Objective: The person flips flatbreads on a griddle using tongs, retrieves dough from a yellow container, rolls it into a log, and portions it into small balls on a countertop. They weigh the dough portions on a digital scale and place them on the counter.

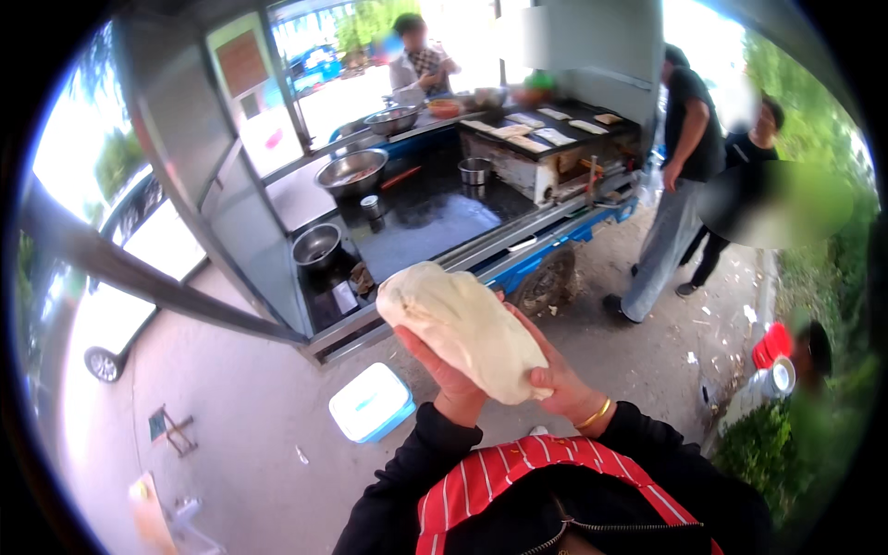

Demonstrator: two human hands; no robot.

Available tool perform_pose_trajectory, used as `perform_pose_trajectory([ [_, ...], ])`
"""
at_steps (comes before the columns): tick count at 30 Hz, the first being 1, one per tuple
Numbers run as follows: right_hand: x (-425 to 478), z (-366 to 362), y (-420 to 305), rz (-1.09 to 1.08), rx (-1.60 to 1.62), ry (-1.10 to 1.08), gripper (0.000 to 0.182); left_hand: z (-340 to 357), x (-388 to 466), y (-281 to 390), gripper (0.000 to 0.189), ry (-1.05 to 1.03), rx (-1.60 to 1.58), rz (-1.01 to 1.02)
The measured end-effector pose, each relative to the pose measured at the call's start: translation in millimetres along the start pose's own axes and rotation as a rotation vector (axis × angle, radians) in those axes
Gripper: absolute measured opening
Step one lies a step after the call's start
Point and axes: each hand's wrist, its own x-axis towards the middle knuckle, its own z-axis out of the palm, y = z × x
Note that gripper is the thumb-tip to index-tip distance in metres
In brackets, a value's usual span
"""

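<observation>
A large oblong lump of pale dough (pixel 461 329) is held up in front of me, short of the cart's edge. My left hand (pixel 444 371) supports it from below on its left side, fingers partly hidden under it. My right hand (pixel 555 374), with a gold bangle at the wrist, grips its right end. Beyond lies the cart's dark worktop (pixel 409 180), dusted white with what looks like flour. A griddle (pixel 590 114) at the back right bears several flat oblong dough pieces.
Steel bowls (pixel 352 173), a steel pot (pixel 474 171) and a shaker (pixel 370 206) stand on the worktop. A lidded plastic box (pixel 371 401) and a folding stool (pixel 170 430) are on the ground. One person (pixel 420 66) stands behind the cart, two others (pixel 683 173) at the right. A metal post (pixel 194 291) slants at left.
</observation>
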Motion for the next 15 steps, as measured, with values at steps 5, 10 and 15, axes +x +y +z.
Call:
perform_pose_trajectory([
  [5,82,-85,-39,0.233,0.395,-0.116,0.09,-44,76,36,0.11,-0.014,0.435,0.014],
  [10,170,-139,4,0.55,0.537,-0.201,0.077,-104,140,82,0.134,0.173,0.673,-0.127],
  [15,279,-187,35,0.688,0.462,-0.153,0.063,-228,198,98,0.071,0.35,0.934,-0.236],
])
